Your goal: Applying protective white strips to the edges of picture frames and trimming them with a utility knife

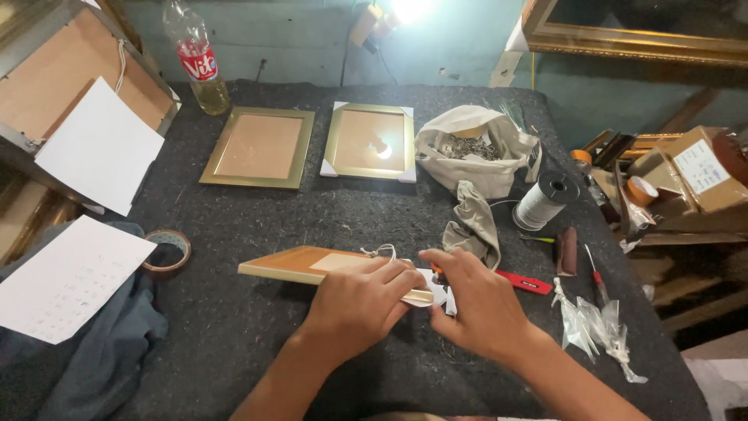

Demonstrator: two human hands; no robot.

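A gold picture frame [300,265] lies back-up on the dark felt table [257,351], tilted up at its near edge. My left hand [357,302] grips its right end, fingers curled over the edge. My right hand [477,300] pinches a small white corner piece [438,294] at that same end. A white hanging cord [382,251] loops off the frame's back. A red-handled tool [523,282] pokes out from behind my right hand.
Two gold frames [259,146] [370,142] lie at the back, beside a plastic bottle [196,58]. A cloth bag of hardware [477,150], a wire spool [544,201], tape roll [167,251], plastic bags [592,323], papers [66,281] and boxes [686,175] surround the work area.
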